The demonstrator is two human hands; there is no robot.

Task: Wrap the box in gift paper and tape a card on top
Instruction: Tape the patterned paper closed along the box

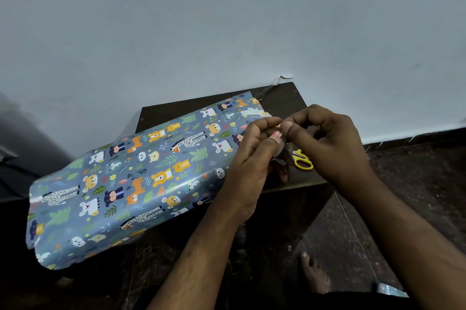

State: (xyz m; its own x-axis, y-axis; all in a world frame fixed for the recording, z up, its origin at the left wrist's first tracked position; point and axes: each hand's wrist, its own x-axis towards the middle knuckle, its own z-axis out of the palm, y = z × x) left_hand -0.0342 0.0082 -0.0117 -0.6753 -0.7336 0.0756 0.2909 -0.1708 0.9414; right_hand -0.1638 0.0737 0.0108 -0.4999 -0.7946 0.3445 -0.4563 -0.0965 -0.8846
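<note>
Blue gift paper with cartoon animals is folded over the box and lies across the small dark table, its left end hanging past the table edge. The box itself is hidden under the paper. My left hand grips a clear tape roll, mostly hidden, above the paper's right end. My right hand meets it, thumb and forefinger pinching at the tape's edge. No card is in sight.
Yellow-handled scissors lie on the table under my right hand. A strip of clear tape curls up at the table's far corner by the white wall. My bare foot stands on the dark floor below.
</note>
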